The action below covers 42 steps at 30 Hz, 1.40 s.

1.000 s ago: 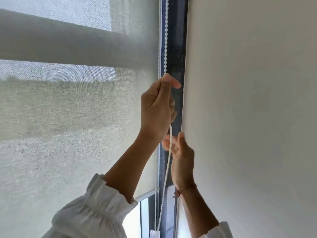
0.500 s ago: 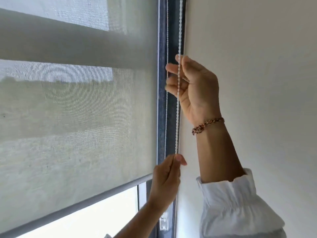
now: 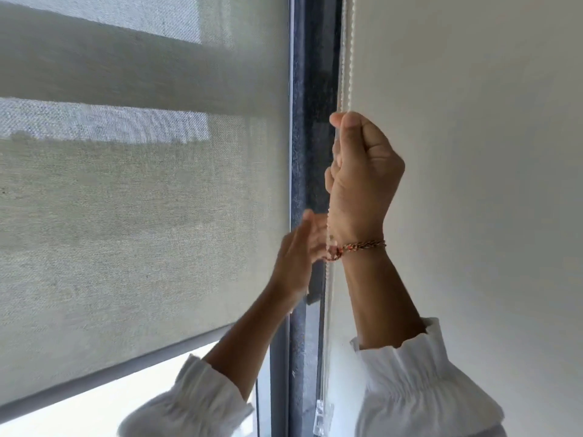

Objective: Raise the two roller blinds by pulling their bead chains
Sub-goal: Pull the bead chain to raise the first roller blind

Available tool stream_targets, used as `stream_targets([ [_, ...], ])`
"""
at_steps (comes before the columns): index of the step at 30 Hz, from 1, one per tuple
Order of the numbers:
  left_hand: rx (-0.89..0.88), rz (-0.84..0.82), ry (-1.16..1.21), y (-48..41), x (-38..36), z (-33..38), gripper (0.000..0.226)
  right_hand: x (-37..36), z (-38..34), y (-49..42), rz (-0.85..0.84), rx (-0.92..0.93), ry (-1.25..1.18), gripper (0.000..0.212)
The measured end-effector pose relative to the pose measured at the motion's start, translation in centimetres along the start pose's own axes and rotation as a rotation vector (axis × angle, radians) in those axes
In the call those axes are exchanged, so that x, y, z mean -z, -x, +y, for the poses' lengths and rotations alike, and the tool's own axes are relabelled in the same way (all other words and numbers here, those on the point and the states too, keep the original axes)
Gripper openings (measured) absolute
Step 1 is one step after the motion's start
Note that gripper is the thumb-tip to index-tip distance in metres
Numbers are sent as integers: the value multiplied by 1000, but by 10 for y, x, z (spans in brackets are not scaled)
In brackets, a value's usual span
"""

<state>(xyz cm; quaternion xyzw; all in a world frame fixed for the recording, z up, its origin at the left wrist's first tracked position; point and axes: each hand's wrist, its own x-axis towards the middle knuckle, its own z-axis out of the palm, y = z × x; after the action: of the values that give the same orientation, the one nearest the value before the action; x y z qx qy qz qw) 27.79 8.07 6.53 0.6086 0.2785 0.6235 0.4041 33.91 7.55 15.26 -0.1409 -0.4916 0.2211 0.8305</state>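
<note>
White cuffs nearest. Right hand fisted tight around bead chain, which runs along the dark frame beside the wall. Left hand blurred just below, fingers loose, grip on chain unclear. Chain looks light, limp, slippery; pinch between beads. Blind partly raised, bottom bar low.

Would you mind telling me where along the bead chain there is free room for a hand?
Free: the bead chain above the right hand, and the stretch below the bracelet down to the clear clip. Crowded: where the blurred left hand meets the right wrist.
</note>
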Motion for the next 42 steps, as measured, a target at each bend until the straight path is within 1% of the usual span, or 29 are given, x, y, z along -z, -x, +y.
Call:
stream_targets([
  [2, -50, 11, 52, -12, -5, 30, 45, 3, 4, 11, 26, 49, 74, 24],
  [5, -195, -32, 129, -31, -9, 64, 38, 15, 18, 34, 28, 115, 193, 24],
  [8, -277, -107, 78, -40, -12, 87, 35, 28, 33, 52, 6, 154, 264, 23],
  [9, -281, -131, 51, -42, -13, 93, 34, 32, 37, 58, 9, 191, 294, 24],
  [11, -275, -168, 60, -46, -17, 105, 30, 39, 43, 71, 20, 254, 326, 35],
  [12, -261, -178, 105, -48, -19, 111, 28, 43, 46, 76, 23, 272, 344, 40],
  [14, -227, -179, 236, -54, -20, 119, 24, 50, 53, 86, 16, 296, 391, 42],
  [16, -199, -123, 263, -58, -23, 123, 24, 56, 58, 93, -6, 317, 443, 41],
  [18, -228, -28, 202, -58, -26, 119, 26, 57, 60, 95, -54, 311, 462, 44],
  [20, -310, 24, 168, -56, -30, 117, 28, 56, 63, 91, -101, 237, 415, 45],
  [22, -380, 40, 159, -54, -33, 117, 29, 54, 63, 83, -148, 58, 332, 42],
  [23, -397, 45, 158, -53, -33, 118, 30, 51, 61, 78, -175, -50, 305, 40],
  [25, -418, 44, 157, -52, -30, 117, 30, 46, 53, 62, -195, -203, 263, 39],
  [27, -440, 25, 159, -51, -26, 115, 30, 36, 38, 37, -155, -296, 127, 52],
  [28, -447, 13, 161, -50, -24, 114, 30, 30, 27, 23, -127, -313, 53, 56],
  [29, -451, 3, 159, -49, -22, 113, 30, 25, 14, 8, -108, -318, -20, 53],
  [32, -414, -2, 129, -37, -20, 97, 30, 12, -21, -27, -90, -320, -247, 36],
  [34, -348, 2, 110, -26, -22, 77, 27, 5, -38, -41, -118, -326, -336, 28],
  [37, -231, -21, 91, -6, -25, 43, 23, -4, -53, -48, -202, -350, -353, 18],
  [39, -160, -33, 87, 7, -25, 23, 23, -8, -53, -47, -249, -381, -337, 16],
  [42, -111, -36, 75, 23, -24, 5, 22, -8, -46, -39, -240, -391, -172, 16],
])
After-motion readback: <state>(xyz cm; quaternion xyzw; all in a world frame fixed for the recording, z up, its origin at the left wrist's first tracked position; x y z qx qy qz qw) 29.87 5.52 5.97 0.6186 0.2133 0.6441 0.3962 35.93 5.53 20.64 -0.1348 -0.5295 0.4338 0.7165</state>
